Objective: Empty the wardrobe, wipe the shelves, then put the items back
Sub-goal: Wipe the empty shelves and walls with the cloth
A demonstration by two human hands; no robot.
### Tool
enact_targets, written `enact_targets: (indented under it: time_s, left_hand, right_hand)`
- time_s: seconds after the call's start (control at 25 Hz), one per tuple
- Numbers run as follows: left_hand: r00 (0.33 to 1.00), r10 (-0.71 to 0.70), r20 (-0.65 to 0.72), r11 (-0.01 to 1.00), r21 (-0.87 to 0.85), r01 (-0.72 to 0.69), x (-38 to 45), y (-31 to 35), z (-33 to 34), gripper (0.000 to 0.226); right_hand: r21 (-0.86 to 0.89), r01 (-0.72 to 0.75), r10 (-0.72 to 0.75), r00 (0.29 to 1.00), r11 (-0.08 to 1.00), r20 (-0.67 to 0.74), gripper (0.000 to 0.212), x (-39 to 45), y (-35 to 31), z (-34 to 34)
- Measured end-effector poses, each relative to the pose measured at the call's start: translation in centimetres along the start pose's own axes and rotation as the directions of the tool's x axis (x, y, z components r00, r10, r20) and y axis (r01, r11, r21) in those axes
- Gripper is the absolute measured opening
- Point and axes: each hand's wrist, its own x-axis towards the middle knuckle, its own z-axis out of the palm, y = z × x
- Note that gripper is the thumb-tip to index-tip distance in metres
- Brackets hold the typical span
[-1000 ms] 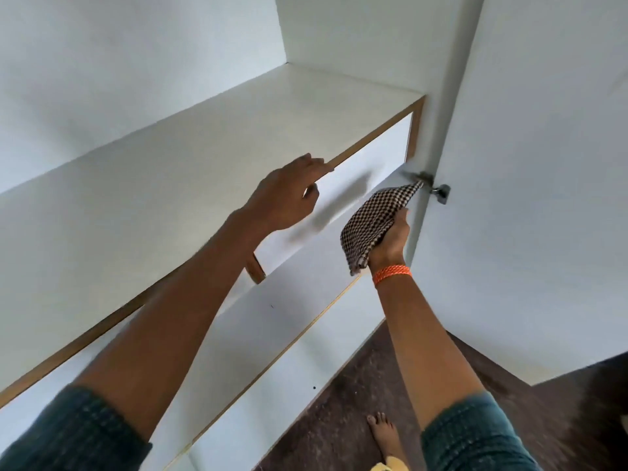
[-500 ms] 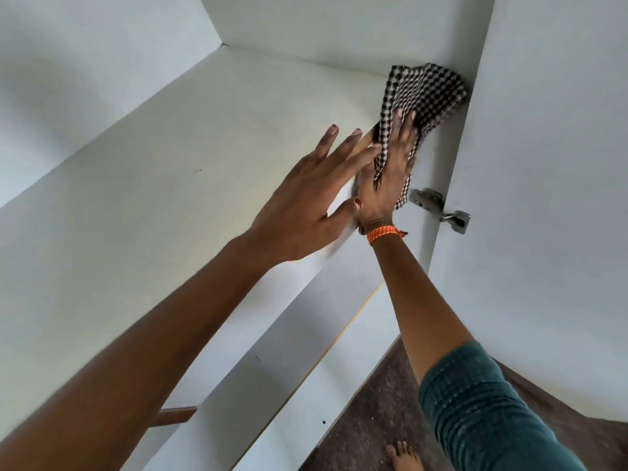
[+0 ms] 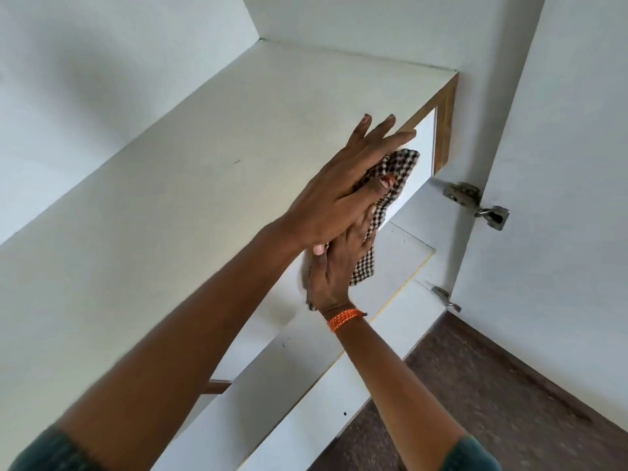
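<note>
Right grip [image 3: 334, 266] on crumpled checkered cloth [image 3: 384, 198]

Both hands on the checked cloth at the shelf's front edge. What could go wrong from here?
1. The checked cloth hangs off the shelf edge, partly held between the left hand and right hand; it might slip.
2. A wide sweep could knock knuckles on the metal hinge nearby.

Black-and-white checked cloth [image 3: 390, 185], white shelf [image 3: 210, 185], orange wristband [image 3: 344, 318]
</note>
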Motion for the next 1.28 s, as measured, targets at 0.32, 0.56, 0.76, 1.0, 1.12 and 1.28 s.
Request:
enact_targets:
  time_s: [0.32, 0.56, 0.76, 1.0, 1.12, 1.28]
  left_hand:
    - [0.986, -0.138, -0.093, 0.982, 0.117, 0.149, -11.0, 1.2, -5.2, 0.053]
    - [0.980, -0.187, -0.068, 0.937, 0.288, 0.199, -17.7, 1.2, -4.5, 0.056]
    - [0.957, -0.231, -0.178, 0.908, 0.313, 0.278, -26.3, 1.5, -6.2, 0.051]
    - [0.919, -0.282, -0.277, 0.829, 0.412, 0.378, -36.9, 1.3, -8.4, 0.053]
    - [0.917, -0.301, -0.263, 0.799, 0.454, 0.393, -41.5, 1.6, -8.0, 0.053]
    - [0.909, -0.279, -0.311, 0.799, 0.449, 0.399, -47.4, 2.5, -8.1, 0.051]
  right_hand:
    - [0.390, -0.296, 0.371, 0.920, 0.872, -0.130, 0.055, 8.4, -0.4, -5.0]
    - [-0.039, 0.048, -0.039, 0.980, 0.998, 0.197, 0.059, -13.5, -6.4, 1.7]
    - [-0.144, -0.059, 0.060, 0.998, 0.988, 0.003, 0.062, -6.5, -2.6, 1.0]
    - [0.057, 0.008, -0.008, 1.000, 0.998, 0.010, 0.071, -17.8, -9.7, 5.6]
    - [0.036, 0.151, -0.154, 0.932, 0.988, 0.327, 0.051, -31.0, -14.5, 7.2]
    - [-0.150, 0.315, -0.282, 0.936, 0.937, 0.209, 0.035, -28.3, -11.1, 5.3]
